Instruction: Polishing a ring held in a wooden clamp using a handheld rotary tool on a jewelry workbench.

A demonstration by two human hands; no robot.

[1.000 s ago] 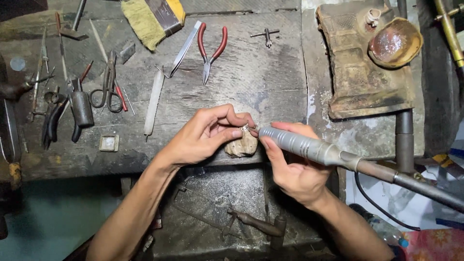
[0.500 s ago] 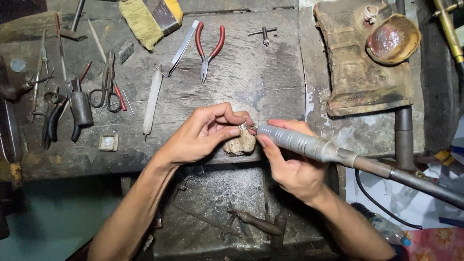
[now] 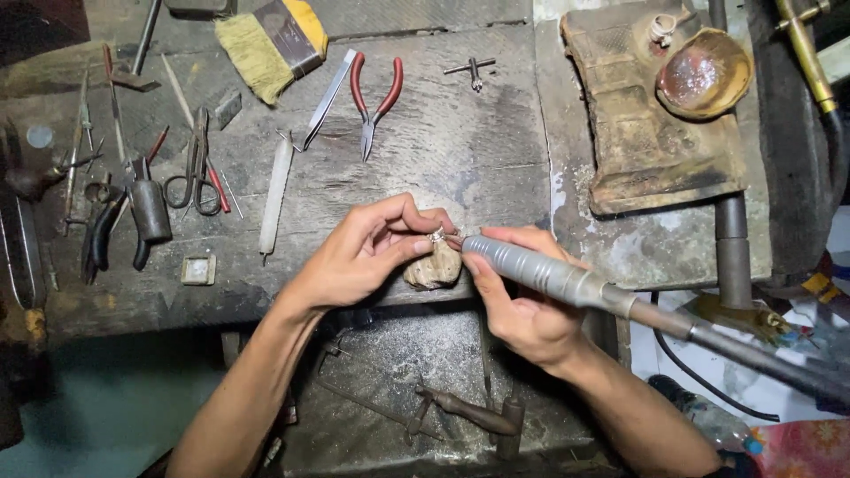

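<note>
Left hand (image 3: 359, 257) pinched shut around a small silver ring (image 3: 436, 235), pressed down on the worn bench pin (image 3: 434, 265) just below the fingertips. Right hand (image 3: 522, 305) wrapped pen-style around the grey rotary handpiece (image 3: 540, 270), tip touching the ring. Grinding or polishing step, by the look. Needs a steady pinch and light tip pressure. Farther above: red-handled pliers (image 3: 376, 102), white stick (image 3: 274, 195), scissors (image 3: 197, 173).

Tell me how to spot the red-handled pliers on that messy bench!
Start at the worn workbench and look along its far edge, above the left hand. Right of the yellow brush and a flat metal file lie the pliers, pointing toward the hands. Only they have two bright red curved handles.
</note>
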